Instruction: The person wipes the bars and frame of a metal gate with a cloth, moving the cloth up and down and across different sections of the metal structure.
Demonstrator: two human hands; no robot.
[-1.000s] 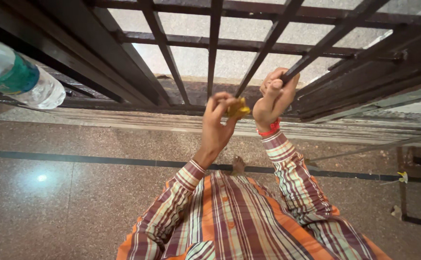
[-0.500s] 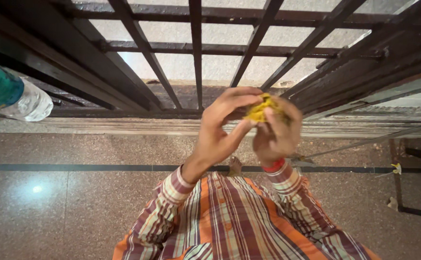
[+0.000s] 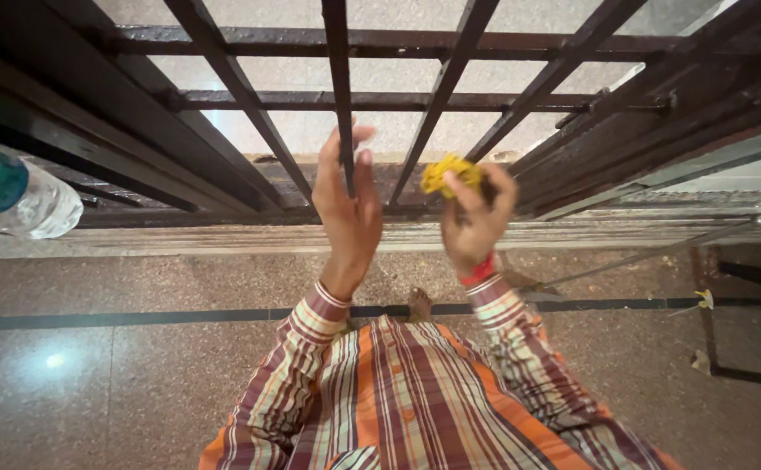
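A dark metal window grille (image 3: 450, 74) of vertical and horizontal bars stands in front of me. My left hand (image 3: 345, 209) is raised with fingers spread, its fingertips on either side of one vertical bar (image 3: 338, 96), holding nothing. My right hand (image 3: 474, 222) is closed around a crumpled yellow cloth (image 3: 448, 172), held just in front of the lower end of a neighbouring bar. A red band circles my right wrist. Both sleeves are striped in orange, maroon and cream.
A clear plastic bottle with a green label (image 3: 10, 193) lies on the ledge at far left. A stone sill (image 3: 224, 235) runs below the grille. The speckled floor (image 3: 119, 374) has a dark inlaid line. A thin rod (image 3: 641, 257) slants at right.
The yellow cloth passed from my left hand to my right. My right hand let go of the bar it gripped; my left hand opened and rose to a bar further left.
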